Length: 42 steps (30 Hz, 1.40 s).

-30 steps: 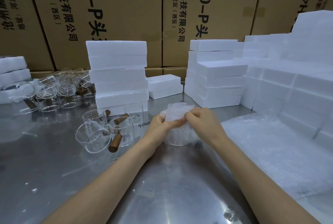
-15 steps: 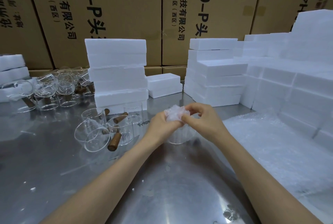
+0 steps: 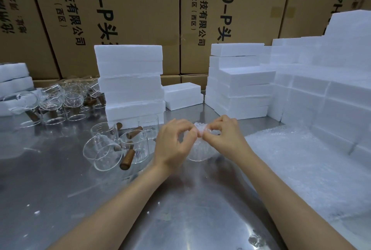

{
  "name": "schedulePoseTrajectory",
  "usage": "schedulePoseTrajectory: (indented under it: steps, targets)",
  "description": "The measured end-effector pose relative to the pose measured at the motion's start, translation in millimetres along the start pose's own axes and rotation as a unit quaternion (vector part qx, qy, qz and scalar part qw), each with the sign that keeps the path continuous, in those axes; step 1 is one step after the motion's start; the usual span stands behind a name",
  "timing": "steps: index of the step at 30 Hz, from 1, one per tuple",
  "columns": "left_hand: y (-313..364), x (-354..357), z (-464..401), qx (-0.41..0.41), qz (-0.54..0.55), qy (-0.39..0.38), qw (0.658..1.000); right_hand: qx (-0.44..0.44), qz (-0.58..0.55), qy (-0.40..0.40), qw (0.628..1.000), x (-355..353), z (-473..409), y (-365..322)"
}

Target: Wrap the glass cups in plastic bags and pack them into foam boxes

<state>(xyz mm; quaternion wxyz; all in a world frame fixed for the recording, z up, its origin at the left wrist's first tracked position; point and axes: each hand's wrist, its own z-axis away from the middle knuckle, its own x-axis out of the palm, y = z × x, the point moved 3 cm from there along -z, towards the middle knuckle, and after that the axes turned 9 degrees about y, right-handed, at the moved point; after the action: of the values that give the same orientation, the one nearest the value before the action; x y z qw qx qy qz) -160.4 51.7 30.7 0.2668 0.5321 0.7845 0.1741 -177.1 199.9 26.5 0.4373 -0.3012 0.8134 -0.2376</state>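
Note:
A glass cup (image 3: 198, 152) stands on the steel table (image 3: 60, 189) at the centre, sheathed in a bubble-wrap bag (image 3: 201, 129) whose top is bunched above the rim. My left hand (image 3: 173, 145) and my right hand (image 3: 224, 135) both pinch the bunched top of the bag, fingertips nearly meeting. Just left of my hands lie several bare glass cups with wooden handles (image 3: 112, 147). More bare cups (image 3: 60, 103) crowd the far left. A stack of white foam boxes (image 3: 130, 83) rises behind the cups.
More foam box stacks stand at centre right (image 3: 239, 89) and along the right side (image 3: 331, 81); a single foam box (image 3: 181, 96) lies between stacks. A pile of bubble-wrap bags (image 3: 301, 165) covers the table at right. Cardboard cartons (image 3: 130, 14) wall off the back.
The loose top of the bag has been gathered down into a small tight bunch above the cup. Both hands have closed in on it and risen slightly.

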Motion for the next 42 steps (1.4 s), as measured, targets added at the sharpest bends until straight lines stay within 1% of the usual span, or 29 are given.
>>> schedulePoseTrajectory:
  steps: [3, 4, 7, 8, 9, 11, 13, 16, 18, 20, 22, 25, 27, 29, 31, 34, 35, 36, 37, 39, 41, 42]
  targets:
    - [-1.7, 1.0, 3.9, 0.035, -0.1, -0.056, 0.993, -0.008, 0.015, -0.005, 1.0, 0.8, 0.9, -0.8]
    - [-2.3, 2.4, 4.6, 0.046, -0.133, -0.074, 0.987, -0.009, 0.004, -0.002, 1.0, 0.3, 1.0, -2.5]
    - [-0.7, 9.0, 4.6, 0.075, -0.23, -0.135, 0.961, 0.004, -0.103, 0.026, 0.994, -7.0, 3.0, -11.0]
    - [0.4, 11.2, 3.7, 0.082, -0.256, -0.153, 0.951, 0.001, -0.122, 0.03, 0.992, -9.1, 3.6, -12.7]
    - [1.4, 12.6, 2.6, 0.089, -0.276, -0.165, 0.943, -0.009, -0.12, 0.025, 0.992, -9.9, 4.6, -13.6]
    - [3.1, 12.8, 1.8, 0.101, -0.298, -0.175, 0.933, -0.038, -0.073, 0.0, 0.997, -8.0, 6.4, -14.1]
    - [3.5, 10.5, 4.4, 0.124, -0.285, -0.159, 0.937, -0.057, -0.033, -0.027, 0.997, -4.8, 7.9, -15.1]
    - [4.9, 2.0, 7.7, 0.162, -0.226, -0.06, 0.959, -0.084, 0.002, -0.059, 0.995, -2.8, 9.7, -17.8]
    - [6.3, -3.4, 5.1, 0.154, -0.193, -0.013, 0.969, -0.097, 0.018, -0.078, 0.992, -1.2, 13.3, -17.6]
    - [6.3, -6.7, 3.5, 0.143, -0.18, -0.001, 0.973, -0.103, 0.008, -0.077, 0.992, -0.4, 16.8, -19.1]
    - [3.4, -6.7, 3.8, 0.139, -0.175, -0.01, 0.975, -0.12, 0.023, -0.07, 0.99, 2.6, 17.7, -20.3]
    - [-1.0, -4.8, 3.6, 0.12, -0.167, -0.031, 0.978, -0.141, 0.088, -0.094, 0.982, 10.6, 16.5, -19.7]
    - [-1.7, -3.7, 3.2, 0.116, -0.169, -0.053, 0.977, -0.149, 0.099, -0.09, 0.98, 13.6, 17.7, -18.8]
    - [-3.1, -1.8, 3.8, 0.12, -0.177, -0.083, 0.973, -0.164, 0.119, -0.064, 0.977, 14.0, 18.0, -19.5]
    - [-5.8, 0.7, 4.3, 0.124, -0.202, -0.118, 0.964, -0.168, 0.133, -0.016, 0.977, 8.5, 16.5, -23.2]
    - [-9.2, 2.7, 2.4, 0.13, -0.241, -0.131, 0.953, -0.142, 0.086, 0.073, 0.983, -8.4, 12.2, -26.0]
    - [-10.2, 3.2, 2.0, 0.136, -0.25, -0.131, 0.95, -0.139, 0.08, 0.079, 0.984, -10.9, 11.2, -26.1]
    - [-11.1, 3.8, 2.2, 0.139, -0.25, -0.131, 0.949, -0.142, 0.089, 0.068, 0.984, -10.6, 11.1, -26.9]
    - [-12.5, 4.0, 2.8, 0.131, -0.233, -0.126, 0.955, -0.15, 0.11, 0.047, 0.982, -7.3, 11.8, -27.5]
    - [-14.5, 3.0, 3.2, 0.072, -0.165, -0.095, 0.979, -0.173, 0.158, 0.006, 0.972, 2.8, 14.3, -27.8]
    - [-16.9, 1.4, 2.4, -0.003, -0.088, -0.024, 0.996, -0.19, 0.184, -0.008, 0.964, 9.1, 15.3, -26.9]
    - [-18.4, 0.4, 1.6, -0.037, -0.052, 0.016, 0.998, -0.192, 0.191, -0.008, 0.963, 10.5, 15.3, -26.2]
